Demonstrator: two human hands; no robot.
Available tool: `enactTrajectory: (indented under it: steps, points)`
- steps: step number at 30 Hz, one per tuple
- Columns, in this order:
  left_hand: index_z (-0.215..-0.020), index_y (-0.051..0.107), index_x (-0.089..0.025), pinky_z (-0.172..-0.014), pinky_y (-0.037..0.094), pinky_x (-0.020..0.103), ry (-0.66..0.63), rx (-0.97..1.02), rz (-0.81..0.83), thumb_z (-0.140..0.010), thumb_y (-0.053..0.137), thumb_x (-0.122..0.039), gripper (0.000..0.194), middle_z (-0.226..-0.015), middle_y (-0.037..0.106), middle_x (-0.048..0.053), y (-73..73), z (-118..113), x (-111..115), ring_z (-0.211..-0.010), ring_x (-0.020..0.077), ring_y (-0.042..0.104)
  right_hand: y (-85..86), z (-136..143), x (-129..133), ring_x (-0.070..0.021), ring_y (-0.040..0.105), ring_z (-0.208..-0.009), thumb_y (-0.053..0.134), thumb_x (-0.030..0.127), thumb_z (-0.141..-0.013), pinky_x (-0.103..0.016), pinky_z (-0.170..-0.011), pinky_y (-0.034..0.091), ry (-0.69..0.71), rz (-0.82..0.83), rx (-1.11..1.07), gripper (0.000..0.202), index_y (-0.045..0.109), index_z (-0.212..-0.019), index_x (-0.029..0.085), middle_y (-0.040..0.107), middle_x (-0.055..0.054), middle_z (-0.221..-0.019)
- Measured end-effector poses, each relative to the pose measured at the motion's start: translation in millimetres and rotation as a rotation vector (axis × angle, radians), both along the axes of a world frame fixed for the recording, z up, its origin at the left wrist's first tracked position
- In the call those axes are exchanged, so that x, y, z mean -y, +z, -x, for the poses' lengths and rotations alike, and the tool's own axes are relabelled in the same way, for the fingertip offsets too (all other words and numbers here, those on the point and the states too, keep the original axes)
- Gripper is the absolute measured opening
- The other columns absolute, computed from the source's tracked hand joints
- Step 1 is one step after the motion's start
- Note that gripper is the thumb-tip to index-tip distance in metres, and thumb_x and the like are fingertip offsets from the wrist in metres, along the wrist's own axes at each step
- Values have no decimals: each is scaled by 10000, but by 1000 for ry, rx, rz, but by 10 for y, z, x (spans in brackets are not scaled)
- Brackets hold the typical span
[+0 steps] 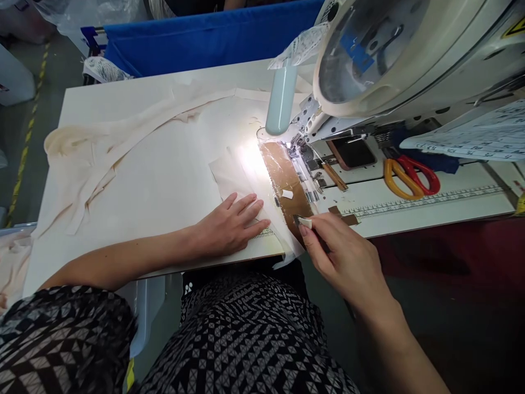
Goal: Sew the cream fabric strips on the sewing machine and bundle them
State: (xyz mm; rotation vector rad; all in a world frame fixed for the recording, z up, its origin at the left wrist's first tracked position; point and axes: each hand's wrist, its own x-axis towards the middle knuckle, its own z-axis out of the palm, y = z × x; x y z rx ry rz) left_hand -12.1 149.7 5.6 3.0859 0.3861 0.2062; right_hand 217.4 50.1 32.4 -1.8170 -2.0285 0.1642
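Pale, thin fabric (233,171) lies on the white table beside the sewing machine (301,139), under its bright lamp. My left hand (229,225) rests flat on this fabric with its fingers spread. Between the thumb and fingers of my right hand (338,249) is a small white piece (304,221) with a dark tip, held over the brown plate (287,178) near the table's front edge. Another small white piece (287,194) sits on that plate. A long strip of pale fabric (123,137) curves across the table to the left.
Orange-and-red scissors (410,176), a phone (353,152) and a wooden-handled tool (334,176) lie right of the needle area. The machine head (377,54) overhangs the back right. A blue cloth bin (205,38) stands behind the table (164,191).
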Motion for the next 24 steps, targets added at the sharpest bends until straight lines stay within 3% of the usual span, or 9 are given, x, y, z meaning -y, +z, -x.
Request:
enactTrajectory:
  steps: [4, 10, 18, 24]
  points:
    - [-1364, 525, -148, -1046, 421, 548, -7, 9, -8, -904, 586, -243, 473, -1445, 478, 230, 2, 1, -1, -1345, 385, 457, -73, 84, -3, -154, 629, -624, 475, 269, -974, -267, -509, 404, 8, 13, -27, 220, 620, -1080, 141, 690, -34, -780]
    - [-1367, 518, -146, -1053, 417, 544, -4, -4, -18, -909, 583, -255, 475, -1441, 485, 226, 19, -5, 2, -1348, 381, 455, -196, 143, -26, -132, 575, -504, 460, 235, -965, -268, -494, 387, 56, 15, -10, 209, 612, -1063, 131, 699, -25, -741]
    - [-1412, 493, -151, -1052, 406, 581, -6, -69, 1, -956, 504, -221, 461, -1504, 456, 125, 57, -16, 28, -1373, 393, 405, -236, 151, -23, -133, 589, -498, 455, 243, -968, -263, -490, 372, 64, -24, -29, 200, 607, -1049, 140, 675, -4, -672]
    - [-1420, 491, -158, -1067, 383, 580, 6, -108, -9, -959, 516, -231, 467, -1506, 457, 123, 79, -24, 31, -1384, 388, 389, -242, 136, -24, -135, 575, -479, 454, 270, -968, -267, -486, 352, 51, 10, -9, 191, 598, -1010, 154, 664, 3, -651]
